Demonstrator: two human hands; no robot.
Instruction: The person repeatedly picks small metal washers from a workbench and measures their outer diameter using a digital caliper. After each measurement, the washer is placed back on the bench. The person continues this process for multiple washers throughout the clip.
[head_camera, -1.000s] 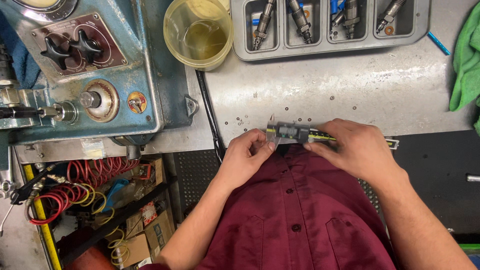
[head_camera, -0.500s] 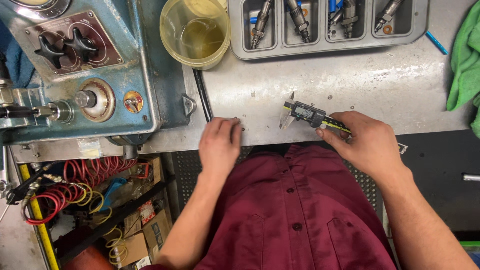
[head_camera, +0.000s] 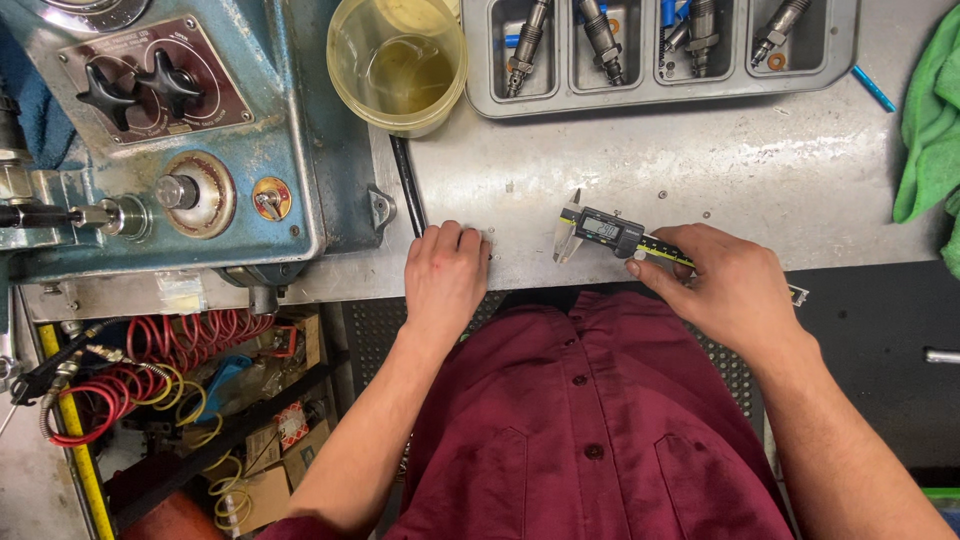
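Observation:
A digital caliper (head_camera: 603, 232) with a dark display body and a yellow-marked beam lies flat on the metal bench top (head_camera: 700, 170). My right hand (head_camera: 722, 283) rests on the caliper's beam end, thumb and fingers on it. My left hand (head_camera: 446, 270) lies palm-down on the bench edge, fingers curled, holding nothing that I can see, a short way left of the caliper's jaws. A black hose (head_camera: 407, 186) runs just above my left fingers.
A grey compartment tray (head_camera: 660, 92) with several metal injector-like parts sits at the back. A yellowish plastic cup (head_camera: 398, 62) of liquid stands left of it. A blue machine (head_camera: 170, 140) with knobs fills the left. A green cloth (head_camera: 930, 130) lies at right. Red coiled hoses (head_camera: 150, 350) hang below.
Both hands held the caliper near my chest a second ago. My left hand let go and moved left to the bench edge; my right hand laid the caliper down on the bench.

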